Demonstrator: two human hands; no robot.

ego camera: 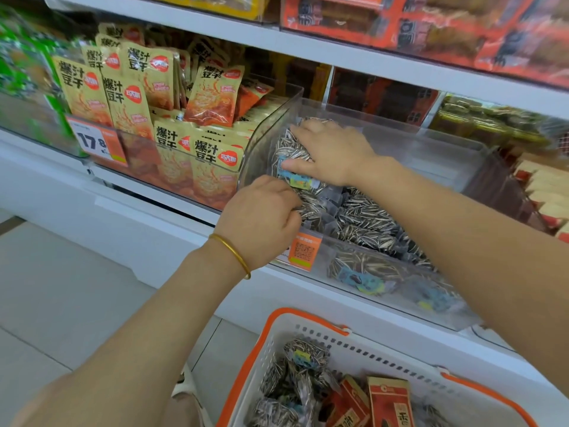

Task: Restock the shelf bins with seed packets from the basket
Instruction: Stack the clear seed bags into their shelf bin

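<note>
– How many hands?
– Two: left hand (261, 217), right hand (332, 152).
– Baskets?
– One basket (385, 357), near. One bangle (234, 254).
– Tags?
– Two: left price tag (98, 140), right price tag (303, 251).
– Seed packets (366, 217)?
– Too many, heaped, to count.

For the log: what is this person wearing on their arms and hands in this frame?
Both forearms are bare as far as the frame shows, with no sleeves in view. The left hand and the right hand wear no gloves. A thin gold-coloured metal bangle, plain and round, circles the left wrist. No watch or band shows on the right wrist. I cannot tell whether any rings are worn.
</note>
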